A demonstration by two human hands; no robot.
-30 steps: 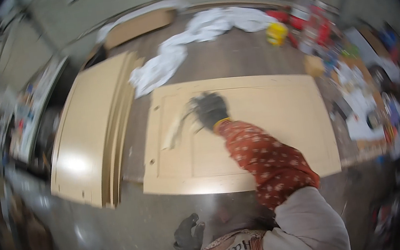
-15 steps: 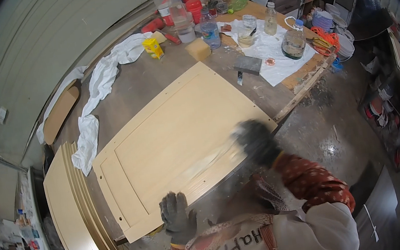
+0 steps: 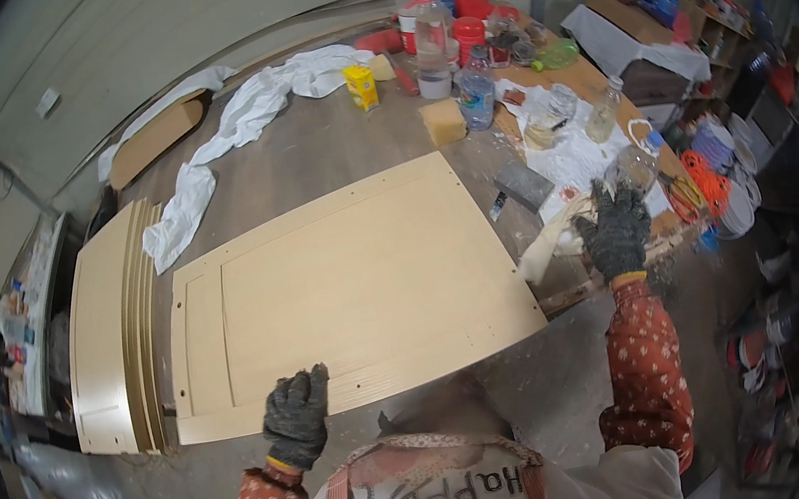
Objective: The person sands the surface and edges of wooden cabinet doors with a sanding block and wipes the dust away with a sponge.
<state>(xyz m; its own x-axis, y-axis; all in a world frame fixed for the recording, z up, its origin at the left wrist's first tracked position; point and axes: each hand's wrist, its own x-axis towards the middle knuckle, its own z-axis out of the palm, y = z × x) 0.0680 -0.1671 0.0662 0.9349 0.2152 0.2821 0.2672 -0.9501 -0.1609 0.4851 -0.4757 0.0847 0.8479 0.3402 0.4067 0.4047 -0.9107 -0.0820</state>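
A pale cream cabinet door panel [image 3: 354,286] with a recessed section at its left end lies on the workbench before me. My left hand [image 3: 298,419], in a dark grey knitted glove, rests at the panel's near edge, its fingers reaching onto the rim. Off the panel's right end, my right hand [image 3: 616,231], gloved alike, grips a crumpled cream cloth [image 3: 550,242], with part of it trailing to the left toward the panel's corner. The gripping fingertips are partly hard to see against the clutter. Close by lie a grey block [image 3: 525,187] and a white sheet [image 3: 565,162].
A stack of similar panels [image 3: 108,338] stands at the left. Behind lie a long white cloth [image 3: 250,108], a yellow box [image 3: 361,87] and a sponge [image 3: 443,122]. Several bottles [image 3: 478,98], a lidded jar [image 3: 636,168] and scissors [image 3: 683,197] crowd the bench's right side.
My right hand has moved from rubbing the panel's near right part to beyond its right end, with the cloth. My left hand stays at the near edge. The view has shifted.
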